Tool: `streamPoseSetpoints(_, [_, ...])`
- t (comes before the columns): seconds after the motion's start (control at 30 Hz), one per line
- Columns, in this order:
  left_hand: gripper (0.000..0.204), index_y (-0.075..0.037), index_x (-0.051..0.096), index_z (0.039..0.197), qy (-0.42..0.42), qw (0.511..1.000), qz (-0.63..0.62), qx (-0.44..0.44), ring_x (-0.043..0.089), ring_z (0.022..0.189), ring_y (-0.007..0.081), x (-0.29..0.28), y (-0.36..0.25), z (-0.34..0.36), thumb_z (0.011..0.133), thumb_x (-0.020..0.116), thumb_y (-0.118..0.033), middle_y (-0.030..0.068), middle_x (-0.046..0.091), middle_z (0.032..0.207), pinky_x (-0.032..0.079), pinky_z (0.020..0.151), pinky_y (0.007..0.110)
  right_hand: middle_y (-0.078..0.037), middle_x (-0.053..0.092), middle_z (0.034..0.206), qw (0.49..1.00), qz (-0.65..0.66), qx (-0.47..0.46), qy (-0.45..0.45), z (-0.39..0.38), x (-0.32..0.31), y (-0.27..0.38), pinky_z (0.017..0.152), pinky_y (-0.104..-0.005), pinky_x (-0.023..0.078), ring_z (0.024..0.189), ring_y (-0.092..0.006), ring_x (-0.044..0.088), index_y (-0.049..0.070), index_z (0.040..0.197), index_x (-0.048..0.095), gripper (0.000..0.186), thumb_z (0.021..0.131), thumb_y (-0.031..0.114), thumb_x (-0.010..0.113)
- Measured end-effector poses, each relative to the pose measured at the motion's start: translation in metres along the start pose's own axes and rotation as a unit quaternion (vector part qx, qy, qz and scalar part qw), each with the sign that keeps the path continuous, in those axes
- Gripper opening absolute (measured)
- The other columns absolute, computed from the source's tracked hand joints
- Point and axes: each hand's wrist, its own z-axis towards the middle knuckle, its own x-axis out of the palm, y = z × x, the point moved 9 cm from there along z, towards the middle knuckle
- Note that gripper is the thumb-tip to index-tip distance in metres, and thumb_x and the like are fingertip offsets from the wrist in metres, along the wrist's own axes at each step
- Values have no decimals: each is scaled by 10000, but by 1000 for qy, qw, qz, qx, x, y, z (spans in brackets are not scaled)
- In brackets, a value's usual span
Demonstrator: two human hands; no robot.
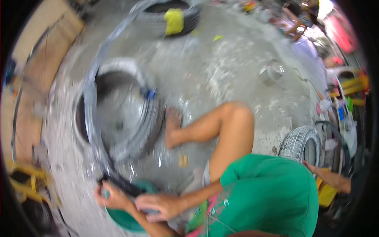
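My left hand (112, 195) is curled at the dark lower end of a long, shiny grey-black strip (103, 143), gripping it over a green basin (124, 221). My right hand (164, 206), beside it, has bent fingers over a greyish thing that I cannot make out. The strip runs up across a large grey tyre (150, 118) lying flat, with a small blue thing (149, 94) on its rim, and on toward another tyre (189, 23) with a yellow cloth (173, 20) on it. My bare leg (231, 130) is bent beside the large tyre. The picture is blurred.
Tan boards (51, 59) and a yellow wheeled thing (23, 185) line the left. An upright tyre (292, 146) and clutter (347, 98) fill the right, where another person's arm (333, 179) reaches in. Another person (300, 19) is at back right. A clear container (272, 71) stands on the concrete floor.
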Motion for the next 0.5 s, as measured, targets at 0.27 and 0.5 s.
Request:
streamPoseSetpoints(0.27, [200,-33,657,958,14,999,-11,-31,606,975,321,5,-14,-3,790,752,-83,133,670,963,463,901,456,-149,622,1205,995,-28,75,67,3,-3,-2,944,-432,527,1149,-345,614,37,1154,646,364,889,261,757])
streamPoseSetpoints(0.5, [204,-30,646,975,33,998,-2,-47,558,1051,305,5,-9,-7,793,731,-66,107,654,981,437,935,453,-178,591,1256,982,34,77,171,-18,19,2,946,-445,525,1158,-371,605,27,1229,606,460,874,269,770])
